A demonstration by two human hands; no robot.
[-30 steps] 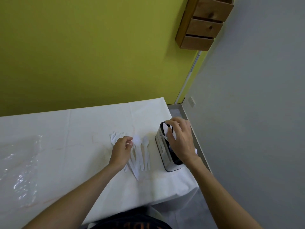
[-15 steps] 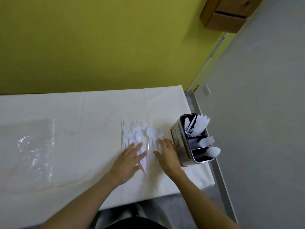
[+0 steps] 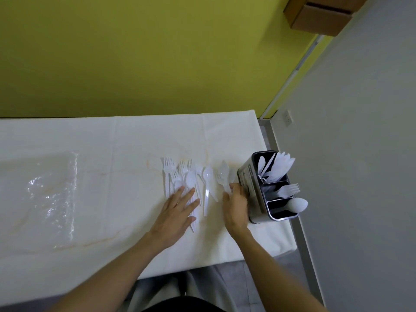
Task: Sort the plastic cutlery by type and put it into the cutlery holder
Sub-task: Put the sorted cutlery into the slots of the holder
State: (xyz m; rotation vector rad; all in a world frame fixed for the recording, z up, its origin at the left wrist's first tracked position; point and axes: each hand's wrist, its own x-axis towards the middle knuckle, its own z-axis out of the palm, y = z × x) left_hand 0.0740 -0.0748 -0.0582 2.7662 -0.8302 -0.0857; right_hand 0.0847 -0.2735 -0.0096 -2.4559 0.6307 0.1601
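Left grip [image 3: 176, 214] lies flat, fingers straight, pinning loose forks [image 3: 168, 171] and spoons [image 3: 208, 175] on the counter [image 3: 112, 176], likely to keep them fanned. Right grip [image 3: 235, 208] curls at a spoon handle beside the holder [image 3: 247, 174]; can't tell if it's pinched.

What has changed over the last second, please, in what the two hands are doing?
The right hand left the holder, came down to the table beside it and now curls its fingers round a spoon handle. The left hand uncurled and lies flat on the cutlery pile. The holder, the cutlery pile and the plastic sheet stayed put.
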